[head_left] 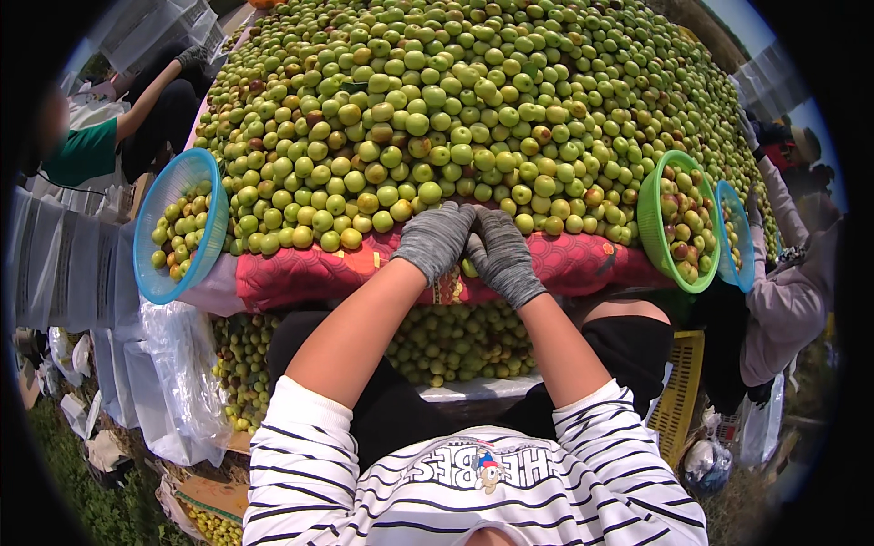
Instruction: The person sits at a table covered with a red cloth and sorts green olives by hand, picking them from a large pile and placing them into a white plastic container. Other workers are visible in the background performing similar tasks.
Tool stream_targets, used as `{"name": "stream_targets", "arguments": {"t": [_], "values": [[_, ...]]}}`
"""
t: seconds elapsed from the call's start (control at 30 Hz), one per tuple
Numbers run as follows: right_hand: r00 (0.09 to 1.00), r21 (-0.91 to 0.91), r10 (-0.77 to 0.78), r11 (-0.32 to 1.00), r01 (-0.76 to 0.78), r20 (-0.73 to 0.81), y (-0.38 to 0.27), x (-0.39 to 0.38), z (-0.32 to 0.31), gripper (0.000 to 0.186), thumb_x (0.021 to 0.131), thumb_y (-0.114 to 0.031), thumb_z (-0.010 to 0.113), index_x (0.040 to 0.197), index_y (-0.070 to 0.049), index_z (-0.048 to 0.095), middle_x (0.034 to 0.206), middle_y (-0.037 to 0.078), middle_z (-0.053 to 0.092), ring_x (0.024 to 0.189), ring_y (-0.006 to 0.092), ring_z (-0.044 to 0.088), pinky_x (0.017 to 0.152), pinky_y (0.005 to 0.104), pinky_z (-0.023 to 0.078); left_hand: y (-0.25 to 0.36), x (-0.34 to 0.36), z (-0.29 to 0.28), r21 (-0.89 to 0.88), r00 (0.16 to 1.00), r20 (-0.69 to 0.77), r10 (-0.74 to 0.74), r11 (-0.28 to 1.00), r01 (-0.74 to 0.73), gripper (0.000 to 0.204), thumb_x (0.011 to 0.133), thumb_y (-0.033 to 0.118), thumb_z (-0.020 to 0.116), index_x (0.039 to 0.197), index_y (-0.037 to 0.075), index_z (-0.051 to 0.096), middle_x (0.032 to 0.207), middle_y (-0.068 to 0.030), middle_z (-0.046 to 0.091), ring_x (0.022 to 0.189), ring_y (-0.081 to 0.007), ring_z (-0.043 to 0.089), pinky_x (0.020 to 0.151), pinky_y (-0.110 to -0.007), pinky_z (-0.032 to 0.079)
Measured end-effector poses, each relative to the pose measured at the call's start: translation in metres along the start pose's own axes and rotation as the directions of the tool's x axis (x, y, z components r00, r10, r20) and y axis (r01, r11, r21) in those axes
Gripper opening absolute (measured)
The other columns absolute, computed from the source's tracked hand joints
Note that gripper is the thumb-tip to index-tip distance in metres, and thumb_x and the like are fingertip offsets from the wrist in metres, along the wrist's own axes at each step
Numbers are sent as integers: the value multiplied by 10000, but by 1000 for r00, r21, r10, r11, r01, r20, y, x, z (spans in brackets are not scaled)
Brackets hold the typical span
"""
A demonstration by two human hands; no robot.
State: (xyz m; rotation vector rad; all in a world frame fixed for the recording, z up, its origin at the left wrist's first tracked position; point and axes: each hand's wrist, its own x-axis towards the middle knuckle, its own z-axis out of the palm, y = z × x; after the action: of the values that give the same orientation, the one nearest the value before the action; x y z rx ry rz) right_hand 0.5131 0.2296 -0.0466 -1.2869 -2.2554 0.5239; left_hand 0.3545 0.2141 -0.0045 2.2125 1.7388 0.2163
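Observation:
A great heap of green jujubes [437, 96], some with brown-red patches, spreads out before me. At its near edge my left hand [435, 238] and my right hand [501, 255], both in grey knit gloves, meet with fingers curled inward. Whatever they hold is hidden under the gloves. One green jujube [469, 267] peeks out between the hands, below the right thumb; I cannot tell if it is gripped or resting. Beneath the hands lies a red patterned cloth [583, 264] along the heap's edge.
A blue basket [146, 238] with jujubes leans at the left. At the right stand a green basket [652, 218] of redder jujubes and another blue basket [745, 238]. More jujubes [464, 341] lie below the cloth. A yellow crate [678, 391] stands low right. People work on both sides.

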Motion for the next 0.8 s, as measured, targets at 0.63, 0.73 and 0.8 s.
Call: {"name": "stream_targets", "arguments": {"t": [0.63,0.73,0.8], "values": [[999,-517,19,856,3,38,-79,141,5,496,751,-388,759,1164,-153,619,1146,83,594,1121,259,563,926,481,440,-64,-74,-12,-247,986,-117,-122,965,90,430,733,206,796,1074,80,566,982,-125,608,954,-311,628,850,-401,515],[992,-242,-80,965,101,97,-76,130,-5,463,723,-280,786,1111,-100,611,1056,96,631,1048,271,604,899,428,480,-61,-77,-23,-354,972,-150,-179,928,117,431,717,216,809,1043,80,561,924,-117,628,906,-308,639,825,-398,521],[999,165,-41,986,41,-8,-77,101,-5,384,732,-148,757,1049,-57,559,968,128,645,901,292,661,815,386,541,-57,-84,-36,-401,967,-190,-169,913,81,424,712,204,817,1018,76,553,891,-110,643,856,-293,647,791,-390,525]]}}
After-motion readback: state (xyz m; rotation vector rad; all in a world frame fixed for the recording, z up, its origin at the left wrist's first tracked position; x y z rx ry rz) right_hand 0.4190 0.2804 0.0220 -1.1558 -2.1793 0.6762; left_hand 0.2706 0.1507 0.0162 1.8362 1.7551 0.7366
